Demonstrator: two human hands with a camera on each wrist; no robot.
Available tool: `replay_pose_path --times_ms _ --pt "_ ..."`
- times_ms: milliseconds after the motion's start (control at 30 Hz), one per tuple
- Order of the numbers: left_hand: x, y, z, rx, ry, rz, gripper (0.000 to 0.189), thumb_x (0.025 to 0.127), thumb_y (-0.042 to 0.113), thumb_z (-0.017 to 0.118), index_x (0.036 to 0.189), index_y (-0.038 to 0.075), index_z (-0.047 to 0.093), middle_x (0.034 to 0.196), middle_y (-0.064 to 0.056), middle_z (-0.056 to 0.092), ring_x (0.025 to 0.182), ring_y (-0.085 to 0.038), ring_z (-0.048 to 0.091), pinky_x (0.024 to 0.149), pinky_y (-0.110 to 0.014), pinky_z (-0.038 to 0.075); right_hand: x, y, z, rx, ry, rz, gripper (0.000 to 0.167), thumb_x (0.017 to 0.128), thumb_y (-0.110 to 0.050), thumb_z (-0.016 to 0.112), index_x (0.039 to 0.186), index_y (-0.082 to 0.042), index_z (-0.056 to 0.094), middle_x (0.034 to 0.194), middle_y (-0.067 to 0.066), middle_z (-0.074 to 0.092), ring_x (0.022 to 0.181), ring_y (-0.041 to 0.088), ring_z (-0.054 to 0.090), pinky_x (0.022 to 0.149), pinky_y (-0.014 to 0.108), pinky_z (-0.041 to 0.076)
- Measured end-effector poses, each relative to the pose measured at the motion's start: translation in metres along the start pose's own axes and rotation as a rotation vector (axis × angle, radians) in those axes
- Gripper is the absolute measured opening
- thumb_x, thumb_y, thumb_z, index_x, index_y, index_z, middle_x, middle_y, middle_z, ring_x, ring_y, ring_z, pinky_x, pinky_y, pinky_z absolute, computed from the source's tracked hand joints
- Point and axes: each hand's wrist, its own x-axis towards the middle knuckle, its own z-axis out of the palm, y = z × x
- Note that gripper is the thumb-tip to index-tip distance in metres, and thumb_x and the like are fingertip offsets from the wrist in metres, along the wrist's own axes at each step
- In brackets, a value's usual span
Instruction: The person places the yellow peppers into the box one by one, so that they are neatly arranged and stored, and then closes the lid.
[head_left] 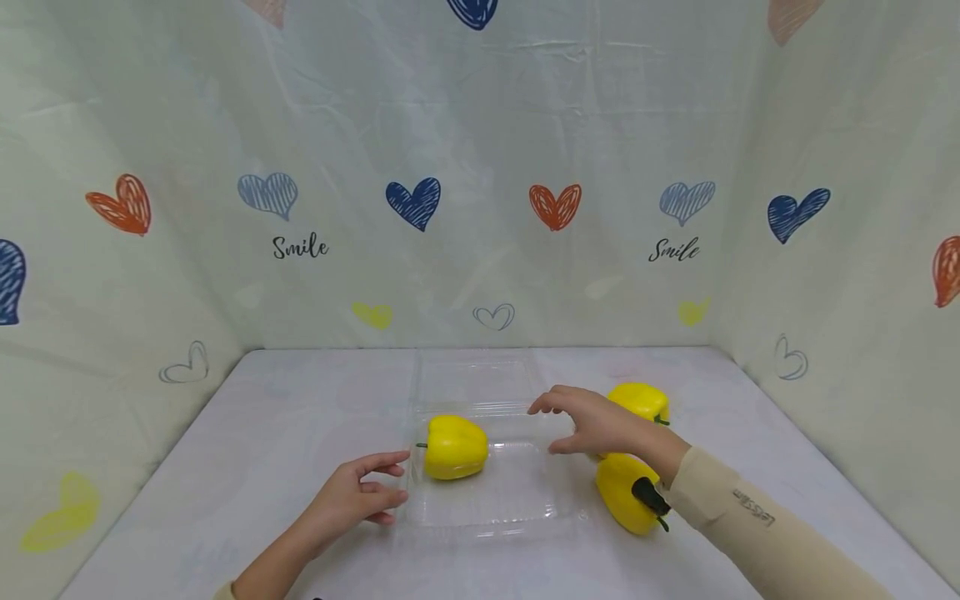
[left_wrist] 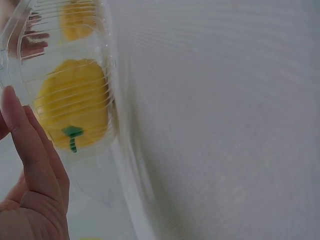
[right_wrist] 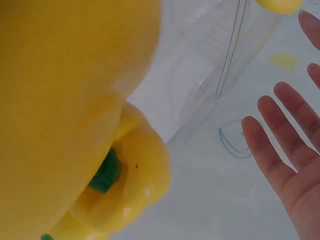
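A yellow bell pepper [head_left: 456, 448] lies on its side in the left part of a clear plastic clamshell box [head_left: 517, 508], its green stem pointing left. At the box's left side is my left hand [head_left: 352, 500], fingers extended and at or very near the wall; contact is hard to tell. My right hand [head_left: 596, 421] hovers over the box's right edge, fingers spread and bent a little, nothing between them. Beside the right forearm lie more yellow bell peppers, one at the back [head_left: 637, 400] and one in front [head_left: 626, 492], partly hidden by the hand and sleeve.
The box's clear lid [head_left: 476, 379] lies folded back toward the rear wall. A white cloth [head_left: 292, 417] covers the table. Curtains [head_left: 487, 108] printed with hearts enclose the back and both sides. A dark strap piece [head_left: 649, 496] hangs at the right wrist.
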Motion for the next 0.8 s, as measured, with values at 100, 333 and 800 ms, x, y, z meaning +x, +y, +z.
replay_pose_path --times_ms 100,333,800 --pt "0.0 0.0 0.0 0.003 0.0 -0.001 0.061 0.078 0.012 0.075 0.132 0.0 0.05 0.114 -0.014 0.051 0.066 -0.022 0.06 0.066 -0.035 0.056 -0.005 0.002 -0.002 -0.006 0.005 0.009 0.042 0.079 -0.02 0.076 0.118 -0.019 0.059 0.11 -0.005 0.056 0.103 0.02 0.053 0.087 0.039 0.047" --pt "0.001 0.001 0.001 0.01 0.003 -0.006 0.061 0.078 0.013 0.076 0.132 0.001 0.05 0.115 -0.014 0.051 0.067 -0.022 0.06 0.066 -0.035 0.056 -0.016 0.006 -0.008 -0.033 0.023 0.005 0.04 0.079 -0.019 0.076 0.116 -0.018 0.061 0.109 -0.006 0.057 0.101 0.019 0.054 0.088 0.04 0.048" --pt "0.001 0.002 0.001 0.022 0.027 -0.033 0.06 0.077 0.013 0.076 0.131 0.003 0.051 0.112 -0.013 0.051 0.068 -0.024 0.06 0.066 -0.035 0.056 -0.039 0.024 -0.013 -0.043 0.009 0.0 0.034 0.08 -0.009 0.071 0.112 -0.013 0.062 0.105 0.0 0.057 0.1 0.026 0.054 0.087 0.043 0.048"
